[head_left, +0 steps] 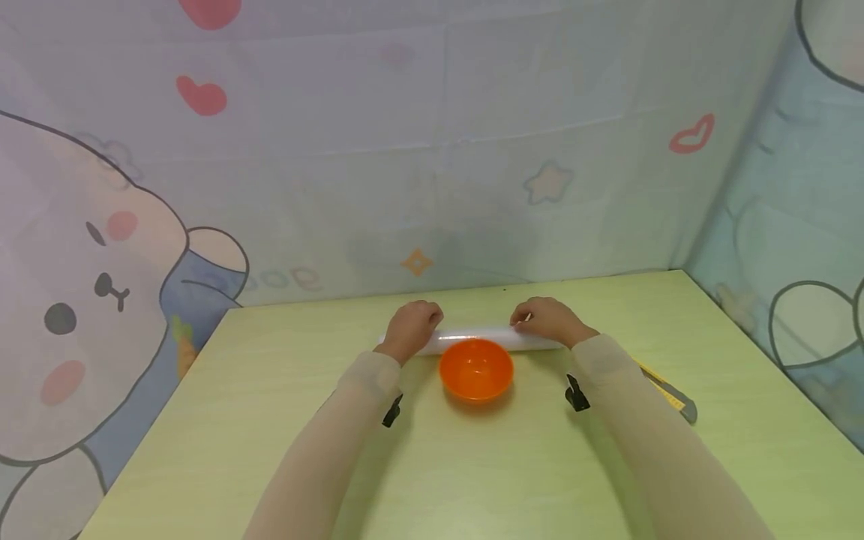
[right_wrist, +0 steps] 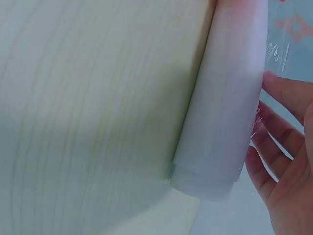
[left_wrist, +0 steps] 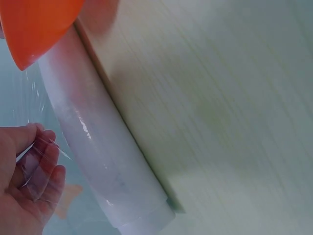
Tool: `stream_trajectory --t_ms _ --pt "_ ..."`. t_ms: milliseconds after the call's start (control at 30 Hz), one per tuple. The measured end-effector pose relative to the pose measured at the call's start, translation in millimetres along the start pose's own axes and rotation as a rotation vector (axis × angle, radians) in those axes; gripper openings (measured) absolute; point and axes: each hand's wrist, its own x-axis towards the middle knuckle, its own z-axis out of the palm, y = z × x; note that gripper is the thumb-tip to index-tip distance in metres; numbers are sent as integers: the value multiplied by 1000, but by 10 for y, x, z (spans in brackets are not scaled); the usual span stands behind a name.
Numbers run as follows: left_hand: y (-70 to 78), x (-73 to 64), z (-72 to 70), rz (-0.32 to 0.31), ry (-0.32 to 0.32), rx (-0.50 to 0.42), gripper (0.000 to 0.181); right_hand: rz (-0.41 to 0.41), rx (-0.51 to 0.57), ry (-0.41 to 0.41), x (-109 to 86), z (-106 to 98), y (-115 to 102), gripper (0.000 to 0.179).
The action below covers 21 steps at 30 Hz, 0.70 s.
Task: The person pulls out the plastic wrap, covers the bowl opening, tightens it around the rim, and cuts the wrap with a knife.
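A roll of cling film (head_left: pixel 496 337) lies crosswise on the table, just behind an orange bowl (head_left: pixel 476 375). My left hand (head_left: pixel 410 330), over the left part of the roll, pinches a piece of thin clear film (left_wrist: pixel 36 171) between thumb and fingertips. Toward the roll's other end, my right hand (head_left: pixel 550 321) holds the film's loose edge, its thumb and fingers bent close beside the roll (right_wrist: pixel 220 103). Film stretches up from the roll between the hands, with shiny creases. In the left wrist view the bowl (left_wrist: pixel 39 24) covers the roll's far part.
A yellow and grey utility knife (head_left: pixel 675 397) lies on the pale green table (head_left: pixel 270 420) to the right, partly hidden by my right sleeve (head_left: pixel 628 390). A printed cloth (head_left: pixel 472 187) hangs along the table's back edge, with more cloth at both sides.
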Motion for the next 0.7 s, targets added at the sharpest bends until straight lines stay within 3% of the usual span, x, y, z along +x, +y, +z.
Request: stream_trajectory --t_ms 333,700 --pt "-84 -40 -34 26 -40 1 14 24 -20 62 -32 -25 24 17" --pt "-292 -67 -199 62 -195 -40 17 100 -28 22 -4 -93 -57 19"
